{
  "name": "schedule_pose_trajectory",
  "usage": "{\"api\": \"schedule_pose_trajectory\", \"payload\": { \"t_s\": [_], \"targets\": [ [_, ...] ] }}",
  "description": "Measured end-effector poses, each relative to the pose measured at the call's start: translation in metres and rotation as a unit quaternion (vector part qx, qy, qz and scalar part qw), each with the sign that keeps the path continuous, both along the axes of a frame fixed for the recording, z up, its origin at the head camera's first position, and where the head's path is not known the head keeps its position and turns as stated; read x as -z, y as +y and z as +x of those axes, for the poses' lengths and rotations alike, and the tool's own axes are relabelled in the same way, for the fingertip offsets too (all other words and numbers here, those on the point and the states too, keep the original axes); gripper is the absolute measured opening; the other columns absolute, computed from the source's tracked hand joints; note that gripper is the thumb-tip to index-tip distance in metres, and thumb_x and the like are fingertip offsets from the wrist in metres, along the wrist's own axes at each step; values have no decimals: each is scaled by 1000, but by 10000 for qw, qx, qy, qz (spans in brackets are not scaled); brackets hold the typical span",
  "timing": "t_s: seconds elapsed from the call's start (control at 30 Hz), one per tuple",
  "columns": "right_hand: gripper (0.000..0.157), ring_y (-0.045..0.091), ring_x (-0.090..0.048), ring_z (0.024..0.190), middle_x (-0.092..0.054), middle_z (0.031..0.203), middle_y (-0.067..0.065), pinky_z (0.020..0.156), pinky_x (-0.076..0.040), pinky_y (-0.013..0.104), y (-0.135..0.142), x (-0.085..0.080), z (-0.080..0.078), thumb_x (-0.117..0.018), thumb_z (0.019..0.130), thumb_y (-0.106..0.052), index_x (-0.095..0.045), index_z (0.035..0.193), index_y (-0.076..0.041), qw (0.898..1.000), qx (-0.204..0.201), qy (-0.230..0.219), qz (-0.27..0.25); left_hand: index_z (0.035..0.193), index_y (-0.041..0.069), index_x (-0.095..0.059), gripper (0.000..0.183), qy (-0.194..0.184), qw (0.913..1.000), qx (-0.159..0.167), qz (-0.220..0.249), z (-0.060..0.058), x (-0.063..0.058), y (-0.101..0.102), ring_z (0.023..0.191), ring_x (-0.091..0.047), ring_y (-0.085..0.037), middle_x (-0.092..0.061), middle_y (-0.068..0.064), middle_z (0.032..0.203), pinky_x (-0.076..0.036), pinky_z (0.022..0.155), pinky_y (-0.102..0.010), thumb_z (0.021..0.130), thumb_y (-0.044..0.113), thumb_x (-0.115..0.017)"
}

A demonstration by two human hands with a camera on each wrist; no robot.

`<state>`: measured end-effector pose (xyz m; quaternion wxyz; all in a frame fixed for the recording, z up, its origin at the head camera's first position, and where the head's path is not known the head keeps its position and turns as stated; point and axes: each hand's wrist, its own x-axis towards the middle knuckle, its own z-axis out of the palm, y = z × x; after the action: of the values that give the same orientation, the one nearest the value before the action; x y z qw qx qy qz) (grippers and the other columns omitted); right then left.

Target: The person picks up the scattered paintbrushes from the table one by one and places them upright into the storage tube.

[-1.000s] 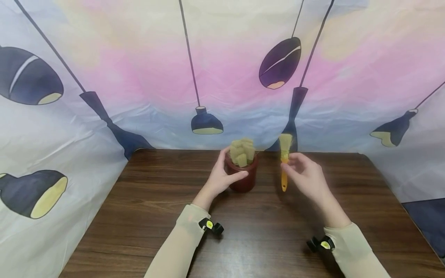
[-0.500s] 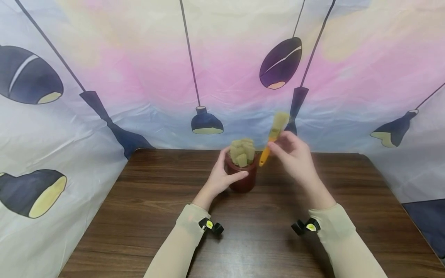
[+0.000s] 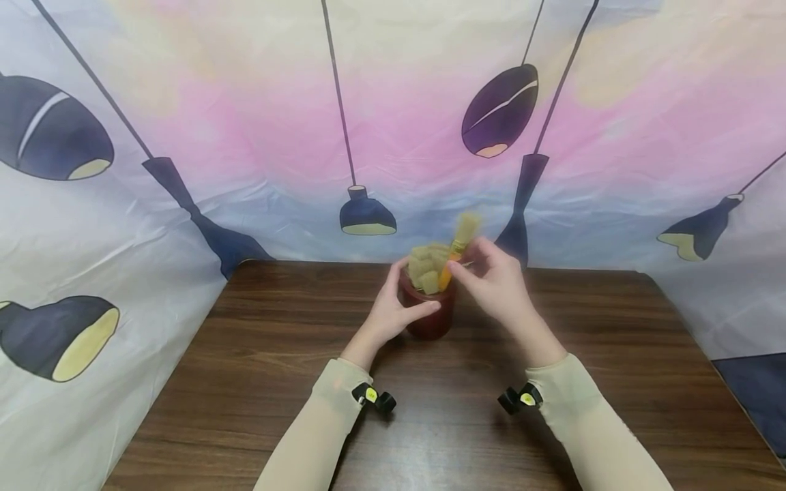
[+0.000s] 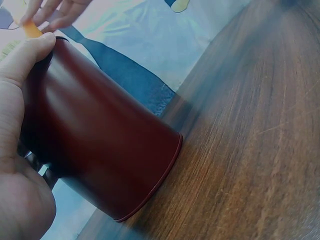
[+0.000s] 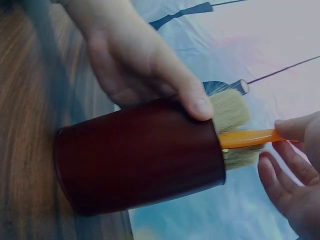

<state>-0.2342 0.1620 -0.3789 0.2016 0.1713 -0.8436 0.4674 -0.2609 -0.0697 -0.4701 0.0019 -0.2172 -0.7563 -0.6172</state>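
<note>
A dark red cylindrical pot [image 3: 430, 317] stands upright on the table, packed with several brushes [image 3: 424, 267] whose pale bristles point up. My left hand [image 3: 391, 314] grips the pot near its rim from the left, thumb across the front, as the left wrist view also shows on the pot [image 4: 100, 125]. My right hand [image 3: 500, 283] pinches a paintbrush [image 3: 451, 269] by its orange handle, bristles up and tilted right. In the right wrist view the handle's lower end [image 5: 245, 137] is at the pot's mouth, beside the other bristles; how deep it reaches is hidden.
The brown wooden table [image 3: 258, 382] carries the pot near its back edge. Behind it hangs a cloth backdrop [image 3: 245, 136] printed with lamps. Each wrist bears a small black camera, such as the left one [image 3: 376, 399].
My right hand has carried the paintbrush up and leftward, then down to the pot's mouth, tilting it on the way. My left hand has kept its hold on the pot.
</note>
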Motion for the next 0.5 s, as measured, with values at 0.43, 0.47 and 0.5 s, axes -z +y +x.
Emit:
{"api": "schedule_pose_trajectory", "payload": {
  "t_s": [0.43,0.47,0.5],
  "targets": [
    [24,29,-69,103,-72,107,12,84,-62,52,0,8,-1,-89,93,-17,-74,107,-5,9981,-331,198,478,167,34,-33,95,30,9999,86,144,0,-1,1,150,-46,-20,-46,-1,160,-36,125,-55,91,30,-91],
    [24,29,-69,102,-72,107,12,84,-62,51,0,8,-1,-89,93,-17,-74,109,-5,9982,-327,224,451,167,33,-33,95,34,9999,86,140,0,-1,1,150,-46,-19,-46,-1,160,-36,125,-54,91,30,-91],
    [25,28,-69,101,-72,106,11,83,-62,50,-1,8,-1,-88,94,-18,-74,110,-5,9984,-315,254,402,167,33,-33,96,34,9999,80,127,0,-1,1,150,-46,-19,-46,-1,160,-36,125,-54,91,30,-91]
  ]
}}
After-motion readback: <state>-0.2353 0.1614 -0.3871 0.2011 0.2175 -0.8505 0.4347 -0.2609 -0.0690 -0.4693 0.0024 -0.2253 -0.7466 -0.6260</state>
